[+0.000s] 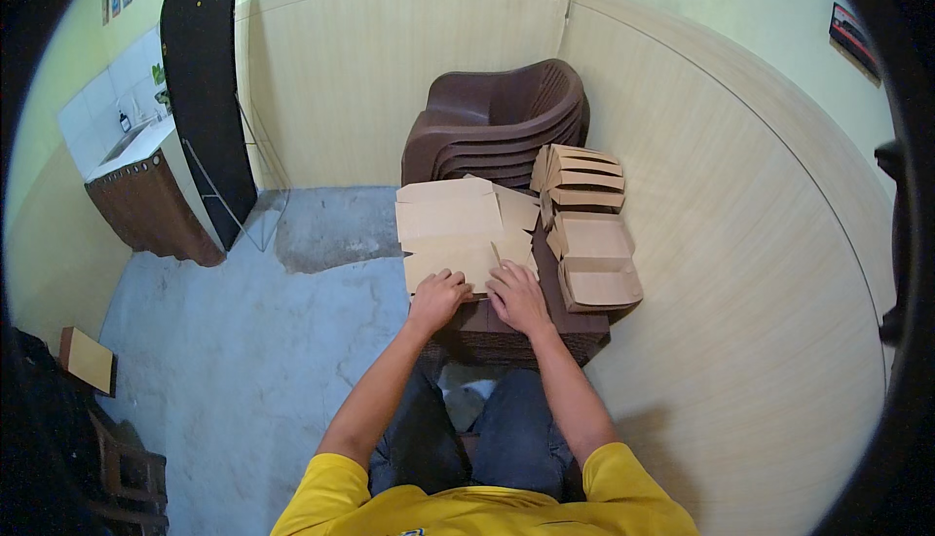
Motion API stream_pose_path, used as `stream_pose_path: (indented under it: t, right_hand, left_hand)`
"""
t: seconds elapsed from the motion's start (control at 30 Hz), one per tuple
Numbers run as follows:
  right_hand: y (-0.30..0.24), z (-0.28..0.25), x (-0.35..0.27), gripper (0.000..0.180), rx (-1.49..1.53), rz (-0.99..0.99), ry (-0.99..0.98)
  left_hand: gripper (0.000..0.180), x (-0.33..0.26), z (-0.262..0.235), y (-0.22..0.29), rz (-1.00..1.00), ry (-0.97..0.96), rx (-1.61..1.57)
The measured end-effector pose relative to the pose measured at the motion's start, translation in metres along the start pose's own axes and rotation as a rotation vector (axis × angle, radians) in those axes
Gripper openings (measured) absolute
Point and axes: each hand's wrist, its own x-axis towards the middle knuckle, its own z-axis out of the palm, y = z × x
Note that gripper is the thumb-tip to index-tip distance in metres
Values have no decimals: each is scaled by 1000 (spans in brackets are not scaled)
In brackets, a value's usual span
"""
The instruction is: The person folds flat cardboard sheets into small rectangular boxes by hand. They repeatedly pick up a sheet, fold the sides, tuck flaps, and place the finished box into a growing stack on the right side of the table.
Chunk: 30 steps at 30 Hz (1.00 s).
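A flat brown cardboard box blank (450,213) with cut flaps lies on a dark brown stack of plastic pieces (570,324) in front of me. At the blank's near edge, my left hand (441,299) is closed with its fingers curled over the cardboard. My right hand (517,295) grips the same edge just to the right, near a small flap that stands up by its fingertips. More cardboard shows under the blank at its right side. The undersides of both hands' fingers are partly hidden.
Folded cardboard boxes stand at the right: an open box (596,247) and, behind it, several nested ones (582,178). Stacked brown plastic chairs (497,122) rise beyond the blank. A panelled wall (740,244) closes off the right; an ironing board (200,78) leans at the far left.
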Motion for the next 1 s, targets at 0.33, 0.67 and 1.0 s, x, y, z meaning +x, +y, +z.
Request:
stream_pose_path:
  t: [0.33,0.67,1.0]
  right_hand:
    - [51,10,9,20,-115,-25,29]
    - [21,26,-9,17,-49,103,-22]
    - [28,-7,12,20,-112,31,-158]
  left_hand:
    - [21,22,5,-13,-71,59,24]
    - [19,-13,13,-21,-64,179,-129]
    - [16,3,-5,-33,-144,-61,-141]
